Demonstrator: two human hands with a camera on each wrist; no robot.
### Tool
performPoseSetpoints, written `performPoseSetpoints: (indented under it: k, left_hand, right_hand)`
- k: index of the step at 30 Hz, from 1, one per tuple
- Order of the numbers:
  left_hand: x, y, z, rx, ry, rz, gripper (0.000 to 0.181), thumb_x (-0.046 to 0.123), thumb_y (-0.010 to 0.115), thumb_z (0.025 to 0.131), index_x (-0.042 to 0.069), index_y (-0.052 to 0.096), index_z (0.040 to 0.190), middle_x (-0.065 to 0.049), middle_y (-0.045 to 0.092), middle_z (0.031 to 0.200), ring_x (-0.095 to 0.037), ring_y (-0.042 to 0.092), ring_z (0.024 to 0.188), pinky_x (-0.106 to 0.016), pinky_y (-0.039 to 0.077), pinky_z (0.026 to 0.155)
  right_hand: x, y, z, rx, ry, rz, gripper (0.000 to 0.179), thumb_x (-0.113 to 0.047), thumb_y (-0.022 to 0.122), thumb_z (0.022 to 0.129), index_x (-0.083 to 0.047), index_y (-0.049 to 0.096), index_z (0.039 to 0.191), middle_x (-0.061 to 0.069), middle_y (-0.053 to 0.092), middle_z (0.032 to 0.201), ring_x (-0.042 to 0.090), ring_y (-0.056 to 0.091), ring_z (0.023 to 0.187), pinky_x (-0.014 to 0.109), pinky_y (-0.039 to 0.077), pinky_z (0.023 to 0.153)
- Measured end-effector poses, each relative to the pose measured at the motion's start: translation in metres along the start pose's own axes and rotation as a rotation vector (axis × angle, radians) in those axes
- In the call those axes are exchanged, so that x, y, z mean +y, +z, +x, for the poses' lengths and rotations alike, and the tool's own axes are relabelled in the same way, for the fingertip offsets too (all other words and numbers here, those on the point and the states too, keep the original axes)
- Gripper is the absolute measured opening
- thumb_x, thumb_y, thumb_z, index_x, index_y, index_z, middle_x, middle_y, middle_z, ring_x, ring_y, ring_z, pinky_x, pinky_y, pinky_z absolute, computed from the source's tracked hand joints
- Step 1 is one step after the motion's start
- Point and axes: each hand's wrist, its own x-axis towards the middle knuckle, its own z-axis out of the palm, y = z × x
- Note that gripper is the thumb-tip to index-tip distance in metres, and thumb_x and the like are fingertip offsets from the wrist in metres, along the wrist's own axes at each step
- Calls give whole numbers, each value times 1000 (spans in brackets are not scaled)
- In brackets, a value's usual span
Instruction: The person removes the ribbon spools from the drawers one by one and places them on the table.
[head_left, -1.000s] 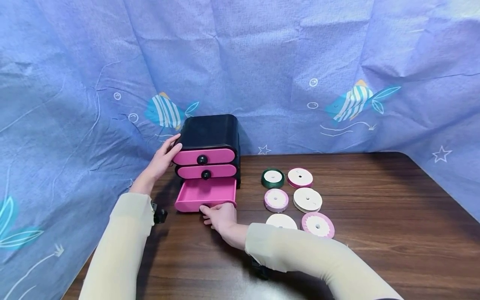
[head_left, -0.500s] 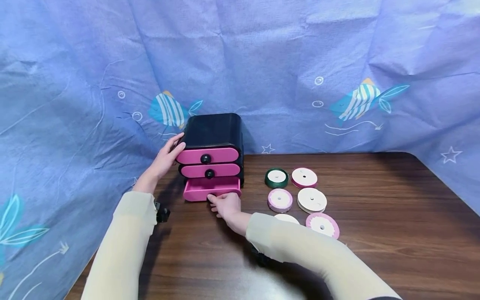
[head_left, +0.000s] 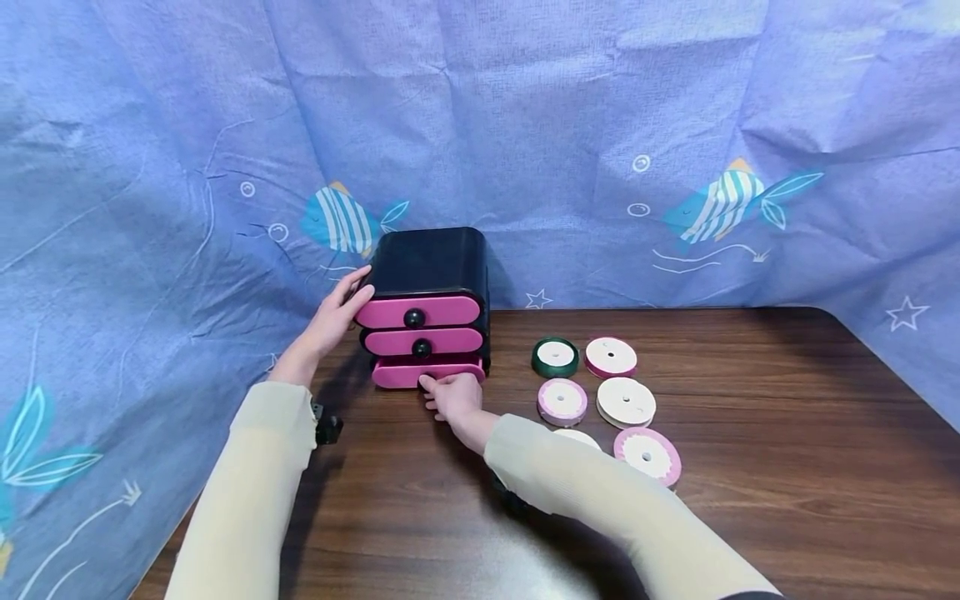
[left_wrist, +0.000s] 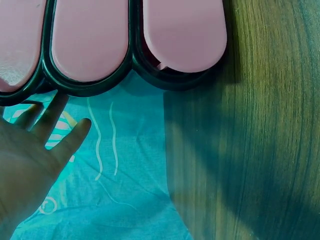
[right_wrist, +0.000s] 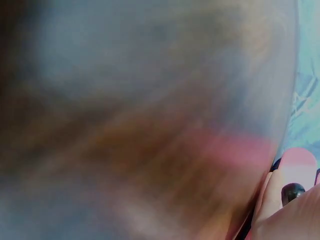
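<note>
A small black cabinet [head_left: 429, 260] with three pink drawers stands on the table. My left hand [head_left: 330, 321] steadies its left side, fingers spread and mostly straight; in the left wrist view the fingertips [left_wrist: 82, 129] lie along the black edge. The bottom drawer [head_left: 393, 377] sticks out slightly from the cabinet. At its front, my right hand [head_left: 456, 402] pinches the drawer knob, which the thumb and fingers largely cover. The two upper drawers are closed, each with a round black knob [head_left: 414, 317]. Blur fills most of the right wrist view.
Several ribbon spools lie right of the cabinet on the wooden table [head_left: 750, 417]: a green spool [head_left: 556, 357], a magenta-edged spool [head_left: 611, 357], pink and white ones. My right sleeve [head_left: 592, 483] partly covers a white spool [head_left: 579, 437]. A blue fish-print cloth [head_left: 555, 108] hangs behind.
My right hand has pushed the bottom drawer inward, from well out to only slightly out. My left hand has stayed at the cabinet's side. The head view has shifted a little.
</note>
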Motion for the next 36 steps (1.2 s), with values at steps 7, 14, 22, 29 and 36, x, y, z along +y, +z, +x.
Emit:
performPoseSetpoints:
  k: [7,14,22,29,36]
  left_hand:
    - [0,0,1,-4,-4,7,59,30,44,103,10,23,155,-24,24,154,-38,33,129,-38,35,84]
    - [2,1,1,-7,-6,-7,59,29,43,103,10,22,155,-25,23,154,-38,32,131,-41,35,88]
    - [1,1,0,-6,-10,-4,59,29,44,103,10,22,155,-24,22,155,-38,31,132,-43,35,89]
    - [1,1,0,-9,-5,-10,61,31,43,103,10,21,155,-25,21,155,-39,32,129,-55,33,94]
    - [0,1,0,-3,0,-2,60,31,43,103,9,22,155,-24,23,154,-37,34,125,-49,35,89]
  right_hand:
    - [-2,0,11,4,14,-12,30,-27,71,90,2,74,90,11,73,80,20,71,71,29,53,54]
    - [-4,0,18,14,41,-17,29,-27,71,89,1,75,93,9,73,81,19,71,68,29,54,54]
    - [-7,0,16,11,83,-10,28,-30,71,90,-2,73,91,8,74,83,18,70,65,30,53,52]
    - [-8,-5,3,-8,81,20,29,-29,70,91,1,71,92,10,73,79,18,69,61,31,54,52]
    - [-10,-26,-23,-99,40,14,27,-24,70,91,3,71,94,14,73,80,19,69,60,31,53,49]
